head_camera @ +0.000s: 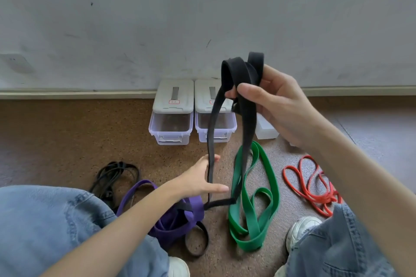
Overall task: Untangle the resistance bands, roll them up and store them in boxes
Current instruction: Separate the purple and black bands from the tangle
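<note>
My right hand (276, 105) is raised and grips the looped top of a wide black band (246, 119), whose strands hang down to the floor. Lower down, my left hand (198, 179) has one hanging strand running between thumb and fingers, which look relaxed. The band's low end lies tangled with a purple band (177, 220) near my left knee. A green band (254, 209) lies looped on the floor in the middle. To the right sprawls a thin red band (313, 184). Another thin black band (112, 177) lies at the left.
Two clear plastic boxes with grey lids, one (172, 112) beside the other (215, 117), stand against the white wall. A third clear box (265, 128) is half hidden behind my right hand. My knees in jeans and white shoes frame the brown speckled floor.
</note>
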Motion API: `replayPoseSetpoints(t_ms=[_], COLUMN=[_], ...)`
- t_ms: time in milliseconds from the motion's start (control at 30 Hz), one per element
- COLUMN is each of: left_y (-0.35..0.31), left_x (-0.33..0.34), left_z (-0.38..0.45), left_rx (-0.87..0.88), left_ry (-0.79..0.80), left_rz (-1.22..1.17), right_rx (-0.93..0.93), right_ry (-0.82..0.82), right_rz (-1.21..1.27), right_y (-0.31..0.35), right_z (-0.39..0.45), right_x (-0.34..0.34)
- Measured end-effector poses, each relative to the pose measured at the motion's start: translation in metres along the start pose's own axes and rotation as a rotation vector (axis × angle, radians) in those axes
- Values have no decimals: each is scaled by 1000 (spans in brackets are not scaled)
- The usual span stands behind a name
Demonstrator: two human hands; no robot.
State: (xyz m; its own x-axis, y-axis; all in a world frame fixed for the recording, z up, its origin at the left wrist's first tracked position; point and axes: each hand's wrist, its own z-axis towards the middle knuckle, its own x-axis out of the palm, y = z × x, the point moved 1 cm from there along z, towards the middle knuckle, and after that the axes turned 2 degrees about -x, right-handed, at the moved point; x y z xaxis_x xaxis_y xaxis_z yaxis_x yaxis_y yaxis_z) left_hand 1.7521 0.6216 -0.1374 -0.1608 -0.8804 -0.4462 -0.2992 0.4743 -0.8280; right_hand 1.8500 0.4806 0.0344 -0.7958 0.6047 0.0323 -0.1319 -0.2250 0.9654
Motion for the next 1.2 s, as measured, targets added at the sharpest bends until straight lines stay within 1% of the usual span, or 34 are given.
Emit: replayPoseSetpoints(t_ms=[100,167,233,300,333,400,467,533,600,667,700,733,800,867,900,933,967,1033,1067,1100,1133,1167,1200], left_y=[-9,-11,-10,-9,-10,-10,-9,-8,-11,-15,-16,-15,-5,11,19,24,23,3,-14,-34,-55,-73,-90], left_x=[10,24,31,29,26,20,19,21,23,28,28,25,8,-18,-30,-38,-44,-53,-58,-63,-65,-64,-60], left_z=[-1,-2,-2,-1,-1,-1,3,7,9,9,7,6,0,-6,-8,-9,-9,-10,-10,-12,-15,-19,-23], left_rx=[71,63,47,42,45,54,37,-12,-12,57,69,64,25,-35,-78,-119,-157,-170,-126,-67,-7,54,119], left_ry=[140,180,185,173,152,91,28,-27,-76,-71,-41,-3,69,27,-27,-91,-167,-318,-356,-358,-337,-307,-277], left_rz=[-72,-89,-124,-219,-255,-245,-167,-114,-86,-115,-138,-151,-159,-39,51,114,114,-58,-185,-302,-373,-390,-388], right_rx=[-22,-40,-46,-39,-33,-16,20,64,79,76,70,67,65,113,185,306,482,875,999,1043,1014,931,830], right_ry=[11,-14,-75,-150,-180,-197,-156,-71,16,64,57,18,-145,-332,-378,-356,-255,78,223,320,360,386,426], right_rz=[39,82,135,164,178,204,196,201,229,271,282,279,226,83,-26,-162,-330,-732,-932,-1111,-1220,-1207,-1030], right_y=[-4,-3,-2,-3,-4,-4,-5,-8,-12,-13,-12,-11,-13,-23,-29,-38,-48,-70,-77,-81,-83,-80,-74], right_z=[1,2,2,1,1,0,-1,-3,-4,-4,-3,-2,1,2,2,-1,-5,-16,-20,-22,-21,-19,-17], right_x=[7,5,0,-5,-7,-7,-3,7,18,24,23,19,1,-22,-32,-40,-46,-49,-50,-50,-49,-44,-38])
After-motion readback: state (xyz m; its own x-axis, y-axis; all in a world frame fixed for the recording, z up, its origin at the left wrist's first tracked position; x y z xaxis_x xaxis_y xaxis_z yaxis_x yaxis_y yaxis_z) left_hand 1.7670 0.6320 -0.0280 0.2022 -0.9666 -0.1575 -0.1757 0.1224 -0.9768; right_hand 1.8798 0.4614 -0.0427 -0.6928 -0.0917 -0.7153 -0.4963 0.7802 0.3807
